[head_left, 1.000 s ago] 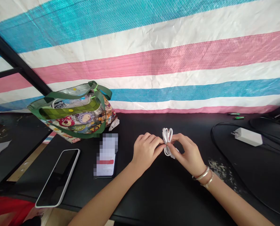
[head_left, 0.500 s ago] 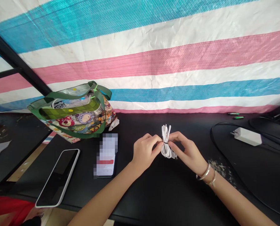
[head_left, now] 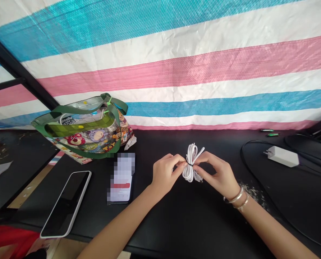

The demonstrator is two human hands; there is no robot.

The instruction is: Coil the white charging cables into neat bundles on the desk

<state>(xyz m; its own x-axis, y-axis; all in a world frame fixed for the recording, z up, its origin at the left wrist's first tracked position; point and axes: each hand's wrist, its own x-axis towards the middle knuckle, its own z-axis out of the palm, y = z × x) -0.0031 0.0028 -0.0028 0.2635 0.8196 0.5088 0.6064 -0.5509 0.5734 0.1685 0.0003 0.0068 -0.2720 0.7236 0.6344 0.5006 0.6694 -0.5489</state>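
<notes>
A coiled white cable [head_left: 190, 162], cinched at its middle by a dark tie, is held upright just above the black table [head_left: 176, 219]. My left hand [head_left: 166, 173] pinches the tie from the left with its fingertips. My right hand [head_left: 220, 174], with bangles at the wrist, pinches the bundle from the right. The cable's loops fan out above and below the fingers.
A cartoon-print tote bag with green straps [head_left: 88, 131] stands at the back left. A phone with a lit screen [head_left: 122, 177] and a dark-screened white phone [head_left: 67, 202] lie at the left. A white charger [head_left: 281, 156] with black cords lies at the right. A striped tarp hangs behind.
The cable bundle has been turned slightly between the fingertips and its upper loops have spread apart. Both hands stay pinched at its middle.
</notes>
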